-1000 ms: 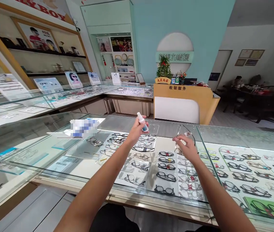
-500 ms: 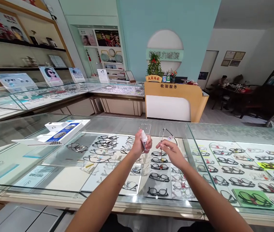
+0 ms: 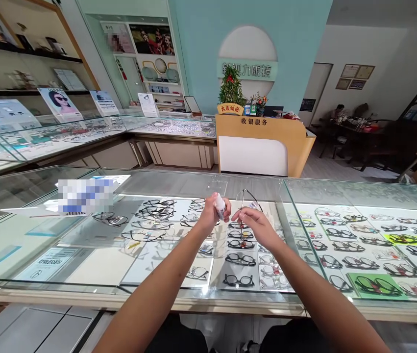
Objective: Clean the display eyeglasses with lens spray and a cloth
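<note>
Wrapped around a small white bottle (image 3: pixel 220 207), my left hand (image 3: pixel 210 215) is above the glass counter. The bottle stands nearly upright, its narrow top tilted slightly left. To its right, my right hand (image 3: pixel 257 223) pinches a pair of thin-framed eyeglasses (image 3: pixel 244 196) with one dark temple arm curving over to the right. A small white tag hangs by the frame. The two hands are close together but apart. Under the glass below them lie dark-framed glasses (image 3: pixel 241 259) in a column.
The glass display counter (image 3: pixel 94 289) spans the front, with rows of frames inside. An open white and blue box (image 3: pixel 86 196) rests on its left part. Beyond are a wooden cashier desk (image 3: pixel 263 125), more display cases (image 3: pixel 171 128), and a person seated at the far right.
The view has tilted down and shifted slightly, so the counter and room sit a little differently. Both hands keep their hold on the bottle and eyeglasses, with the bottle slightly lower relative to my fingers.
</note>
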Demonstrator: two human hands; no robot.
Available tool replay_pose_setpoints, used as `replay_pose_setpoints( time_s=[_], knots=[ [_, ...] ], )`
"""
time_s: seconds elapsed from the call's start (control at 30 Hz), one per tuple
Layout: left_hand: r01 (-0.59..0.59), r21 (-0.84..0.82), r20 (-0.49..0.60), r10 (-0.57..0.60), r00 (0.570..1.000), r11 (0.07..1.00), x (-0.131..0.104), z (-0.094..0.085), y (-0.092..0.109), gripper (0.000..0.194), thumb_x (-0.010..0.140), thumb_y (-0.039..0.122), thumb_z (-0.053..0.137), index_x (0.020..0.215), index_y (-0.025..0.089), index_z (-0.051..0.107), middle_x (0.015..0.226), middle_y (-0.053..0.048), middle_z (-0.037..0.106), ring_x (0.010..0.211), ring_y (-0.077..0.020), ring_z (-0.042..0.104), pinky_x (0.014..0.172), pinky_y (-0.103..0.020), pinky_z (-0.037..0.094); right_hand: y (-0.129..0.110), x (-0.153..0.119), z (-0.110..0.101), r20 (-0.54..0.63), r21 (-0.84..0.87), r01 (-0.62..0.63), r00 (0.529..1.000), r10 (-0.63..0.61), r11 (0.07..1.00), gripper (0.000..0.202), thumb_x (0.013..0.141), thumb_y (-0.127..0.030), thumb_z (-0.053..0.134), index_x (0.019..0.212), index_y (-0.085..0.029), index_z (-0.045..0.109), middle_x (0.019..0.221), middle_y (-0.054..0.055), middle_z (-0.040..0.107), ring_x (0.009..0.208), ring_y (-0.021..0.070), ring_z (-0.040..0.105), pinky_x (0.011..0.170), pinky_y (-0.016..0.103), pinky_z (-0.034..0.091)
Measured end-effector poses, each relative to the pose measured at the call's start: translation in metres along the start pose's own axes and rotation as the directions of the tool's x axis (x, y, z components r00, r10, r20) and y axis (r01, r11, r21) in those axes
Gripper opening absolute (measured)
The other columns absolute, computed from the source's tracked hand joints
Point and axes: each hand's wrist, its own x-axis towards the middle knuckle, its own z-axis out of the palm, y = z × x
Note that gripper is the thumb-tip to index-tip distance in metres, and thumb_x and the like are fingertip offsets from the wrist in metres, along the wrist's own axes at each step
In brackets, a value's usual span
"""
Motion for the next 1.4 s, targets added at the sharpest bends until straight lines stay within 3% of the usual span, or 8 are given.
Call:
replay_pose_setpoints(
  time_s=[0.2, 0.5, 0.63, 0.83, 1.0, 1.2, 1.33, 1.4],
  knots=[
    [-0.077, 0.23, -0.063, 0.094, 0.994, 0.97, 0.001, 0.002, -0.01, 0.055, 0.093, 0.067, 0.044, 0.071, 0.02, 0.061, 0.063, -0.002, 0.054, 0.062, -0.0168, 0.048, 0.064, -0.031, 0.039, 0.001, -0.001, 0.003, 0.037, -0.003, -0.015, 0.999, 0.015, 1.0, 0.039, 0.102, -0.059, 0.059, 0.096, -0.025, 0.077, 0.102, 0.005, 0.073, 0.098, 0.0229, 0.062, 0.091, 0.036, 0.047],
    [-0.074, 0.306, -0.067, 0.099, 0.993, 0.949, 0.004, -0.002, -0.016, 0.054, 0.092, 0.068, 0.043, 0.072, 0.021, 0.06, 0.063, -0.002, 0.054, 0.063, -0.0177, 0.046, 0.065, -0.032, 0.039, 0.002, -0.001, 0.002, 0.065, 0.018, -0.015, 0.998, 0.013, 1.0, 0.039, 0.102, -0.059, 0.059, 0.097, -0.025, 0.077, 0.104, 0.005, 0.073, 0.1, 0.0237, 0.062, 0.093, 0.037, 0.047],
    [-0.106, 0.341, -0.003, 0.114, 0.994, 0.934, 0.0, 0.002, -0.01, 0.054, 0.094, 0.067, 0.042, 0.07, 0.021, 0.059, 0.064, -0.002, 0.053, 0.064, -0.0183, 0.046, 0.066, -0.032, 0.038, 0.0, 0.001, -0.002, 0.03, 0.059, 0.009, 0.999, -0.011, 0.998, 0.036, 0.101, -0.057, 0.06, 0.096, -0.026, 0.078, 0.103, 0.005, 0.073, 0.097, 0.0233, 0.062, 0.092, 0.037, 0.048],
    [-0.139, 0.458, 0.146, 0.081, 0.986, 0.878, -0.008, 0.014, 0.0, 0.051, 0.094, 0.063, 0.044, 0.067, 0.021, 0.054, 0.067, -0.003, 0.053, 0.068, -0.02, 0.047, 0.071, -0.035, 0.039, -0.004, 0.005, -0.012, -0.161, 0.047, 0.019, 0.987, -0.012, 0.999, 0.033, 0.1, -0.053, 0.061, 0.093, -0.027, 0.078, 0.099, 0.005, 0.073, 0.093, 0.0232, 0.059, 0.093, 0.037, 0.048],
    [-0.168, 0.479, 0.188, 0.086, 0.978, 0.861, -0.009, 0.018, -0.005, 0.054, 0.095, 0.066, 0.044, 0.067, 0.022, 0.051, 0.069, -0.003, 0.051, 0.072, -0.0209, 0.048, 0.073, -0.035, 0.04, -0.002, 0.006, -0.015, -0.175, 0.044, 0.017, 0.985, -0.009, 0.999, 0.032, 0.1, -0.053, 0.06, 0.096, -0.027, 0.079, 0.099, 0.005, 0.074, 0.093, 0.0234, 0.059, 0.092, 0.037, 0.049],
    [-0.158, 0.443, 0.044, 0.155, 0.987, 0.882, -0.004, 0.006, 0.004, 0.049, 0.093, 0.069, 0.051, 0.084, 0.021, 0.06, 0.084, -0.005, 0.061, 0.081, -0.0219, 0.054, 0.079, -0.035, 0.043, -0.001, 0.008, -0.022, -0.205, 0.081, 0.038, 0.978, -0.02, 0.996, 0.03, 0.1, -0.051, 0.061, 0.094, -0.027, 0.079, 0.103, 0.005, 0.075, 0.091, 0.0227, 0.059, 0.091, 0.037, 0.049],
    [-0.101, 0.524, -0.231, 0.256, 0.939, 0.846, 0.025, -0.033, 0.024, 0.026, 0.088, 0.047, 0.056, 0.093, 0.022, 0.06, 0.095, -0.006, 0.064, 0.088, -0.0226, 0.056, 0.079, -0.034, 0.044, 0.001, 0.011, -0.038, -0.26, 0.053, 0.059, 0.965, -0.043, 0.997, 0.031, 0.1, -0.051, 0.06, 0.095, -0.026, 0.078, 0.106, 0.005, 0.075, 0.093, 0.0225, 0.06, 0.093, 0.037, 0.048],
    [0.01, 0.618, -0.342, 0.257, 0.904, 0.786, 0.045, -0.062, 0.032, 0.019, 0.086, 0.037, 0.056, 0.098, 0.022, 0.06, 0.101, -0.005, 0.065, 0.091, -0.0225, 0.057, 0.08, -0.034, 0.045, 0.004, 0.014, -0.047, -0.287, 0.018, 0.071, 0.956, -0.063, 0.997, 0.031, 0.1, -0.051, 0.06, 0.095, -0.026, 0.078, 0.106, 0.006, 0.075, 0.093, 0.0225, 0.06, 0.093, 0.037, 0.048]
  ],
)
